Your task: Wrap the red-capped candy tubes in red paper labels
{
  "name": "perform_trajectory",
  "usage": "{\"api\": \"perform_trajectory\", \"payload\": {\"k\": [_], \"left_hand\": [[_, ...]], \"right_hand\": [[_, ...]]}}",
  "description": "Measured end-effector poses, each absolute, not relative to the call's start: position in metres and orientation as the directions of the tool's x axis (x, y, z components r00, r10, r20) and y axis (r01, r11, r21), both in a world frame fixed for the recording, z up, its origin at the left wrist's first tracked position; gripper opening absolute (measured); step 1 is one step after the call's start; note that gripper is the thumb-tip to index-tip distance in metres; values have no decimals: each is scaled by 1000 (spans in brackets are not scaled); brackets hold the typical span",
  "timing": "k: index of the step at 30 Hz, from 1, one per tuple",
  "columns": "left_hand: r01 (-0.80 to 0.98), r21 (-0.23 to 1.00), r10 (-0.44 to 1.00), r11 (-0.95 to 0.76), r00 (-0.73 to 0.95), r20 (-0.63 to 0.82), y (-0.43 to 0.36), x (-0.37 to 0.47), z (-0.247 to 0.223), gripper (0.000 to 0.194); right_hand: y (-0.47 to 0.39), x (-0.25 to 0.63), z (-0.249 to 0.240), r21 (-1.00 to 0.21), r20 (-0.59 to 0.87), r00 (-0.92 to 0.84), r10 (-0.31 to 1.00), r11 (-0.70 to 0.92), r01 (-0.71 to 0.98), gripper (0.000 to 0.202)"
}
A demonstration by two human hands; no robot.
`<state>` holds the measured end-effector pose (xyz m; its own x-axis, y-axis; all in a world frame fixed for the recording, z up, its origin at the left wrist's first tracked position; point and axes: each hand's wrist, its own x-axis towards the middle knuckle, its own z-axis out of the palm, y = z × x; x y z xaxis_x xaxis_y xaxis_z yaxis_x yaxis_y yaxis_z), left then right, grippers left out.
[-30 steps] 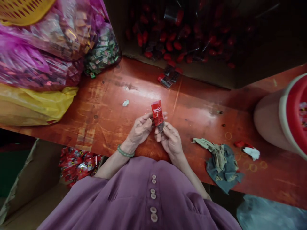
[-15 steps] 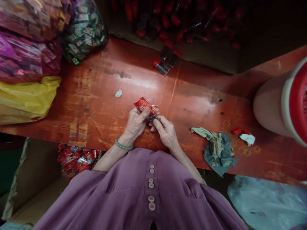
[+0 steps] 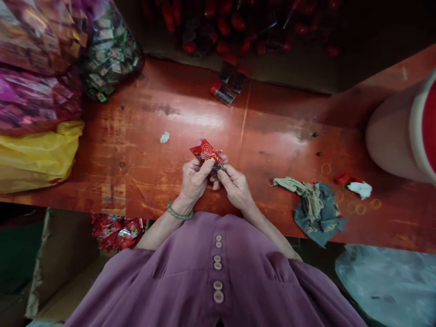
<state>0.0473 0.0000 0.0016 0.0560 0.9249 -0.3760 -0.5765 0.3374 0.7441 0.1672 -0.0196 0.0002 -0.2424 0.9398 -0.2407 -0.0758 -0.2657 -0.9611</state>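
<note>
Over the table, both my hands meet in front of my body. My left hand is closed on a shiny red packet with a pale ring pattern, its thumb pressing on top. Below the red part shows a dark, see-through portion; whether it belongs to the same packet I cannot tell. The thumb and fingers of my right hand pinch the edge of this dark portion. Some fingertips are hidden behind the packet. A green bead bracelet circles my left wrist.
Red tabletop. A carton of red-ended packs stands at the back, several small packs before it. Filled bags and a yellow bag lie left; rags and a tub right. Below left, a box holds red packets.
The view has shifted slightly. My left thumb has moved a little lower and rightward on the red packet, uncovering more of its print. Both hands keep their hold.
</note>
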Motion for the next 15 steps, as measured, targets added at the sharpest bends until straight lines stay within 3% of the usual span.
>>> {"api": "perform_trajectory", "payload": {"k": [4, 15], "left_hand": [[-509, 773, 919, 379, 109, -378, -1, 48, 0, 38], [-580, 739, 930, 344, 105, -351, -3, 48, 7, 37]], "right_hand": [[-24, 165, -1, -972, -202, -259, 944, -227, -68, 35], [-21, 167, -3, -965, -186, -216, 959, -219, -142, 32]]}}
